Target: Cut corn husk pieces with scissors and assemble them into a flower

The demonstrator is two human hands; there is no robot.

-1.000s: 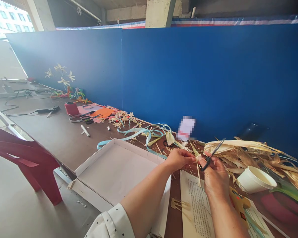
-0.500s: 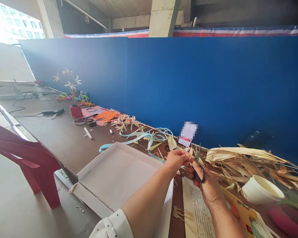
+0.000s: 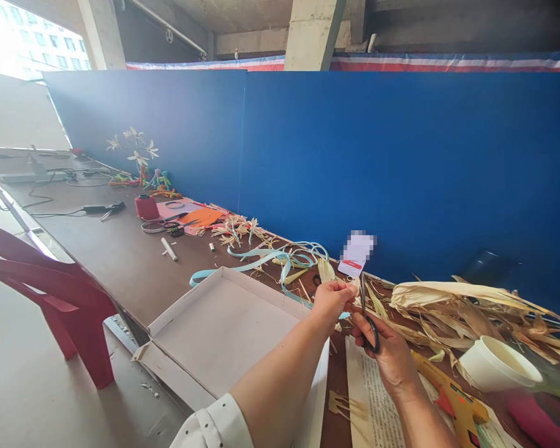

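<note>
My left hand (image 3: 332, 301) is closed in a pinch on a small pale piece of corn husk (image 3: 354, 285) above the brown table (image 3: 116, 255). My right hand (image 3: 386, 350) grips black-handled scissors (image 3: 366, 318), blades pointing up and meeting the husk piece. Both hands hover over a printed paper sheet (image 3: 371, 398), just right of a shallow white cardboard tray (image 3: 224, 323). A pile of dry corn husks (image 3: 452, 305) lies to the right of the hands.
A white cup (image 3: 497, 370) and a yellow glue gun (image 3: 452, 398) lie at right. Light blue ribbon (image 3: 270, 255), husk flowers (image 3: 238, 227), a red spool (image 3: 147, 207) and orange paper (image 3: 200, 216) sit along the blue partition (image 3: 354, 155). A red plastic chair (image 3: 46, 292) stands at left.
The scissors have swung from pointing up-right to nearly upright, with the blades now at the husk piece in my left hand. Both hands shifted slightly left. The camera tilted down a little.
</note>
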